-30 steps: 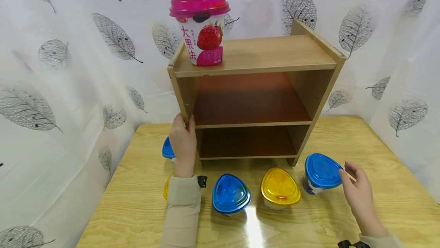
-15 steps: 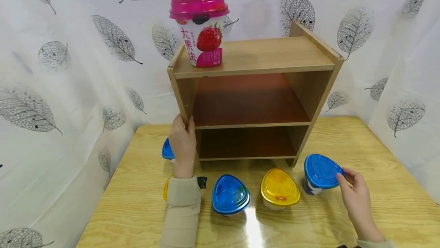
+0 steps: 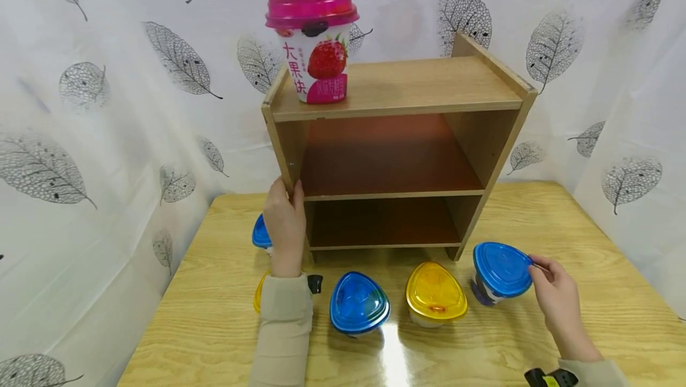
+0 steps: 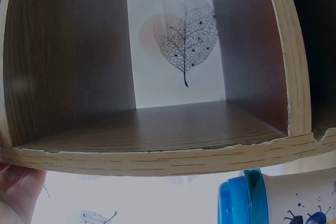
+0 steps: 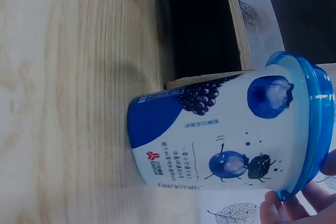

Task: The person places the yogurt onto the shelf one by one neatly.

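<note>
Our right grip (image 3: 558, 300) pinches a blue-lidded tapered white plastic cup (image 5: 226, 135), which we judge light, slippery, best held below the grip.

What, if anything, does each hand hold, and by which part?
The left hand grips the wooden shelf by the front edge of its left side panel. The right hand holds the blue-lidded cup by the rim of its lid.

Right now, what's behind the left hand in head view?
Part of the shelf unit and a blue-lidded cup; the cup's left part shows, the rest is covered by the left hand.
</note>
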`<state>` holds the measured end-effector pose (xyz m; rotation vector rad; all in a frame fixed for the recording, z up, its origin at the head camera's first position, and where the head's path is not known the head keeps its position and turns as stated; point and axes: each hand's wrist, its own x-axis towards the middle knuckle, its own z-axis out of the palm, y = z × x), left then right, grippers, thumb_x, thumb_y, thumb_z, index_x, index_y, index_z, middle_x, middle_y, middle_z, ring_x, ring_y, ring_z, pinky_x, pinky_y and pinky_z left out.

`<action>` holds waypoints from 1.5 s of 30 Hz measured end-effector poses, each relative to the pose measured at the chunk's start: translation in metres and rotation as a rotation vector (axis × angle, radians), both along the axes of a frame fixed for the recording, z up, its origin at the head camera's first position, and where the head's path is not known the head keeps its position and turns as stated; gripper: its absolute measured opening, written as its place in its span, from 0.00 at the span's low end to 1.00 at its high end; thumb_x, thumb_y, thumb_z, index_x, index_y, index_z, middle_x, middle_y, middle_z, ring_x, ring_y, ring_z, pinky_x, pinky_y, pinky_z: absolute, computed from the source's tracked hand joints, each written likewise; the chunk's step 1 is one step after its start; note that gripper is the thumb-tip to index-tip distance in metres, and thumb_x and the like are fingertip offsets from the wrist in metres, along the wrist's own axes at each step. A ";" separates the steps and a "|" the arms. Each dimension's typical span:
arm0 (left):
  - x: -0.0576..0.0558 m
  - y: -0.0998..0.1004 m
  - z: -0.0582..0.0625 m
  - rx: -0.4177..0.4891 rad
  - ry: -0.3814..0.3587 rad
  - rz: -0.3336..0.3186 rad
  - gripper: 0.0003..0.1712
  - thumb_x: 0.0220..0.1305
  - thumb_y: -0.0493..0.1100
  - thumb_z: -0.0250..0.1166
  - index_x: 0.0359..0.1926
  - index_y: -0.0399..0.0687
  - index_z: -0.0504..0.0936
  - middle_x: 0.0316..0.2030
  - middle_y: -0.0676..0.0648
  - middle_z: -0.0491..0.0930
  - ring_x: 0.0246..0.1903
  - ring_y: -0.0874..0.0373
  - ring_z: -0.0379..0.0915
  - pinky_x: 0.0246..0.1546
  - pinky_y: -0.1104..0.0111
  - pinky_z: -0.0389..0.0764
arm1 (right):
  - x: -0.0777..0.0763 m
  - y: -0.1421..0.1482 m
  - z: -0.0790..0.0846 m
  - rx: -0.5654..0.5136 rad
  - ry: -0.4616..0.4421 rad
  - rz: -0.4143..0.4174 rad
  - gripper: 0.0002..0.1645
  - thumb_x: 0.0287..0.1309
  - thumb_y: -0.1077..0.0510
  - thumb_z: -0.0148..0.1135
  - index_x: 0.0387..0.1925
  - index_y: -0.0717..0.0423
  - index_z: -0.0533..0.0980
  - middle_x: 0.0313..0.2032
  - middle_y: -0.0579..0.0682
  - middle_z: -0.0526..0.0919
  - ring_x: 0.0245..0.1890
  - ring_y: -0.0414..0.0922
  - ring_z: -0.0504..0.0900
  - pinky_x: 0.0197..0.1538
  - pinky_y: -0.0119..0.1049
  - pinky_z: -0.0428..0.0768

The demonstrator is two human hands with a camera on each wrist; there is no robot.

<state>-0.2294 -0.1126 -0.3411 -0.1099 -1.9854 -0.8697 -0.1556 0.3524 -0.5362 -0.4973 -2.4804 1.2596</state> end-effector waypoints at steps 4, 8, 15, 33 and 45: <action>0.000 0.001 0.001 0.000 -0.003 0.004 0.13 0.60 0.39 0.57 0.36 0.28 0.74 0.31 0.35 0.77 0.29 0.43 0.75 0.28 0.56 0.75 | -0.005 0.002 0.002 0.010 -0.010 0.012 0.29 0.63 0.43 0.38 0.59 0.54 0.64 0.54 0.55 0.68 0.49 0.47 0.69 0.36 0.21 0.71; 0.000 0.001 0.000 -0.002 -0.002 0.001 0.13 0.60 0.39 0.57 0.36 0.28 0.74 0.31 0.35 0.78 0.29 0.44 0.75 0.28 0.56 0.75 | -0.011 0.004 0.002 0.022 -0.014 0.025 0.30 0.63 0.43 0.36 0.59 0.55 0.64 0.54 0.56 0.68 0.49 0.50 0.70 0.34 0.22 0.72; -0.001 0.001 0.000 -0.010 -0.015 0.000 0.14 0.61 0.40 0.56 0.37 0.29 0.74 0.32 0.35 0.78 0.30 0.44 0.75 0.29 0.57 0.76 | -0.019 0.006 0.002 0.038 -0.030 0.064 0.31 0.64 0.44 0.32 0.59 0.58 0.63 0.56 0.60 0.66 0.51 0.56 0.67 0.41 0.45 0.75; 0.000 0.002 0.003 -0.008 -0.016 0.001 0.13 0.61 0.39 0.57 0.36 0.28 0.74 0.32 0.35 0.78 0.30 0.44 0.76 0.29 0.57 0.76 | 0.012 -0.018 0.007 -0.168 0.013 0.056 0.40 0.60 0.38 0.40 0.67 0.52 0.44 0.62 0.60 0.53 0.61 0.56 0.54 0.55 0.55 0.60; 0.000 0.000 0.000 -0.003 -0.035 0.009 0.14 0.61 0.40 0.56 0.37 0.28 0.74 0.32 0.34 0.78 0.31 0.43 0.76 0.30 0.57 0.76 | 0.017 -0.030 0.006 -0.187 -0.006 0.035 0.39 0.61 0.40 0.40 0.66 0.56 0.44 0.62 0.62 0.52 0.59 0.57 0.56 0.55 0.48 0.64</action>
